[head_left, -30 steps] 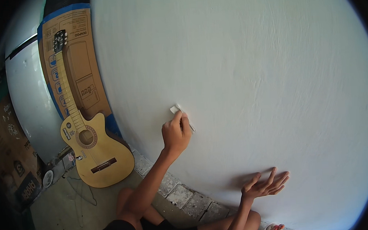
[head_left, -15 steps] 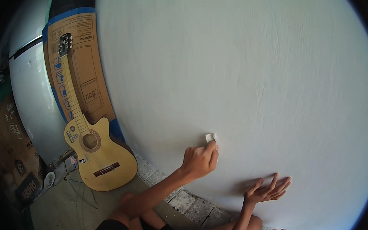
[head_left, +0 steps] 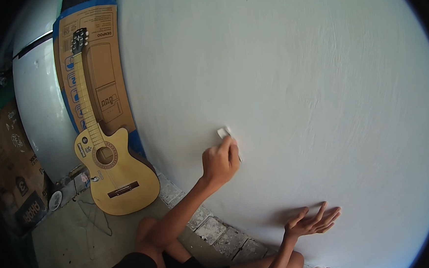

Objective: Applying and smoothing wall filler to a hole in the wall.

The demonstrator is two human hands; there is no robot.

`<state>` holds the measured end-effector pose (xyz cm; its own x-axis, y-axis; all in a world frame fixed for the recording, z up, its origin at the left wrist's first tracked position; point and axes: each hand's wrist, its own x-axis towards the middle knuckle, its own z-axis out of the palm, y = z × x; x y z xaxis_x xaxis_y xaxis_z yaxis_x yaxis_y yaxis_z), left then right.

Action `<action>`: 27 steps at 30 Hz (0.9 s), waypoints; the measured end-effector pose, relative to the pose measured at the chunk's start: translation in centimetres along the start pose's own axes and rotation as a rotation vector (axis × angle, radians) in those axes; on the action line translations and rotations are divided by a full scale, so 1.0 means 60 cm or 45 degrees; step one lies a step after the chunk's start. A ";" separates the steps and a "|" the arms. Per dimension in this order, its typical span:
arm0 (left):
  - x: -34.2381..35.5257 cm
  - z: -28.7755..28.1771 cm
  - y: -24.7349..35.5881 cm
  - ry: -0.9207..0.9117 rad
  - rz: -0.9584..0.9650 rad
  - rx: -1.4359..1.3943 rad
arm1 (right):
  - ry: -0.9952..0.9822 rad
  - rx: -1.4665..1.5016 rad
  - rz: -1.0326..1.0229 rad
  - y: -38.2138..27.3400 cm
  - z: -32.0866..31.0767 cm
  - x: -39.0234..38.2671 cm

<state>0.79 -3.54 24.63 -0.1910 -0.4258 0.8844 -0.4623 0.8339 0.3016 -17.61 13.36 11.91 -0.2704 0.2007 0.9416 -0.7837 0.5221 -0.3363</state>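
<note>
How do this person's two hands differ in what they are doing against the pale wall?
The left hand is raised and curled around a small white pad pressed to the pale plastered wall; the right hand sits lower, fingers spread, holding nothing. The left arm stretches out long, while the right arm is bent close by the knee. Both hands touch the same wall.

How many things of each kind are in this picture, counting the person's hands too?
Hands: 2, left hand holding a small white block on the wall, right hand flat on it
White blocks: 1
Guitars: 1
Cardboard boxes: 2, tall one behind guitar, brown one at left
Total: 6
</note>
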 end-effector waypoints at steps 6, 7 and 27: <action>-0.076 0.029 0.068 -0.238 0.450 -0.164 | 0.012 0.030 -0.005 0.000 0.001 -0.001; -0.073 0.027 0.067 -0.271 0.463 -0.142 | 0.009 0.030 -0.015 0.002 0.004 -0.005; -0.044 0.028 0.079 -0.188 0.443 -0.089 | 0.013 0.032 0.007 -0.001 0.003 -0.006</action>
<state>-2.37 0.91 23.13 -0.4512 -0.1545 0.8790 -0.2889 0.9572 0.0200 -17.57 13.11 11.57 -0.2689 0.2122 0.9395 -0.7963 0.4997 -0.3408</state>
